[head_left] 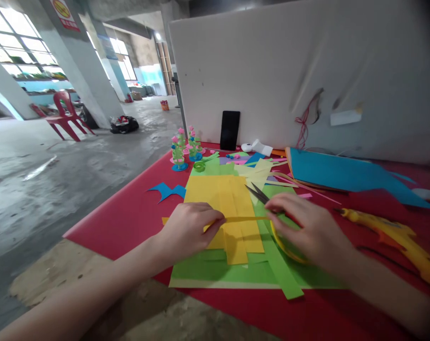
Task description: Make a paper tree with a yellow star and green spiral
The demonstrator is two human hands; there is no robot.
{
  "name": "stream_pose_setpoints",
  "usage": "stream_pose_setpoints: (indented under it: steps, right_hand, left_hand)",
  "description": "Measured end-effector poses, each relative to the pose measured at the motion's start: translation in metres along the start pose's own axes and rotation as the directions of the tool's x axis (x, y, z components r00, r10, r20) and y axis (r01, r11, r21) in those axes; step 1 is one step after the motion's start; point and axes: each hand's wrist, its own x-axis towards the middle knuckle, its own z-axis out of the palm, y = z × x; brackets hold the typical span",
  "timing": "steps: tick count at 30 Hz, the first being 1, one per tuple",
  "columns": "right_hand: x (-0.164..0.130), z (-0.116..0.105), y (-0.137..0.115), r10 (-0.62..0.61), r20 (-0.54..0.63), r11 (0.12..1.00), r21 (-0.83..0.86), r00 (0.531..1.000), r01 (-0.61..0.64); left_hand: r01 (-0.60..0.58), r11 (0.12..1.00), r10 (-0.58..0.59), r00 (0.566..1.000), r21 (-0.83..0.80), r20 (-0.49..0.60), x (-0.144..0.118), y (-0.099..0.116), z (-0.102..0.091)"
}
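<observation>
My left hand [193,222] is closed in a pinch on a thin yellow paper strip [245,219], which stretches sideways over the yellow paper. In my right hand [303,222] is a pair of scissors [259,193], blades pointing up and to the left, a yellow handle loop showing below the palm. The strip's far end reaches this hand's fingertips; whether they pinch it I cannot tell. Beneath both hands lie yellow paper sheets [202,189] and cut yellow pieces on green paper [201,272]. A loose green strip [284,277] slants under the right hand.
A yellow glue gun [389,232] lies at the right. Blue sheets [335,170] and paper scraps sit behind. Small paper trees [179,151] stand at the back left, near a black phone [230,130] leaning on the white board [254,71]. Blue scraps [167,191] lie left.
</observation>
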Motion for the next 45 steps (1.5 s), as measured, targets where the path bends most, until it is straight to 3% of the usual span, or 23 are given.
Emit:
stream_pose_setpoints:
  steps: [3, 6, 17, 21, 24, 28, 31, 38, 45]
  right_hand:
    - [0.009, 0.014, -0.03, -0.08, 0.073, 0.995, 0.069, 0.994, 0.075]
    - [0.016, 0.026, -0.044, -0.08, 0.137, 0.993, 0.093, 0.987, 0.067]
    - [0.025, 0.029, -0.045, 0.038, 0.224, 0.994, 0.088, 0.974, -0.059]
    - [0.022, 0.019, -0.031, 0.047, 0.244, 0.996, 0.061, 0.969, -0.064]
    - [0.016, 0.009, -0.006, 0.088, 0.231, 0.996, -0.004, 0.969, -0.089]
    - [0.007, -0.002, 0.035, 0.16, 0.141, 0.98, -0.138, 0.977, -0.14]
    - [0.003, -0.007, 0.048, 0.195, 0.072, 0.966, -0.185, 0.978, -0.179]
    - [0.001, 0.004, -0.001, -0.03, 0.19, 0.996, -0.077, 0.981, 0.045]
    - [0.01, 0.019, -0.031, -0.07, 0.269, 0.992, -0.082, 0.961, 0.095]
  left_hand:
    - [-0.022, 0.999, 0.024, 0.999, -0.03, 0.039, -0.002, 0.006, 0.005]
    - [-0.031, 0.998, 0.035, 0.997, -0.053, 0.073, -0.003, 0.008, 0.008]
    - [0.03, 0.998, -0.025, 0.996, -0.06, 0.082, -0.005, 0.007, 0.008]
    - [0.051, 0.995, -0.043, 0.995, -0.086, 0.086, -0.001, 0.001, 0.0]
    - [0.075, 0.993, -0.068, 0.995, -0.095, 0.078, 0.002, -0.005, -0.004]
    - [0.105, 0.991, -0.1, 0.993, -0.084, 0.055, 0.004, -0.011, -0.005]
    - [0.111, 0.99, -0.108, 0.993, -0.081, 0.04, 0.004, -0.011, -0.005]
    - [0.018, 0.995, -0.012, 0.998, -0.098, 0.06, 0.003, -0.005, 0.0]
    - [-0.045, 0.99, 0.042, 0.999, -0.137, -0.028, -0.001, -0.002, 0.008]
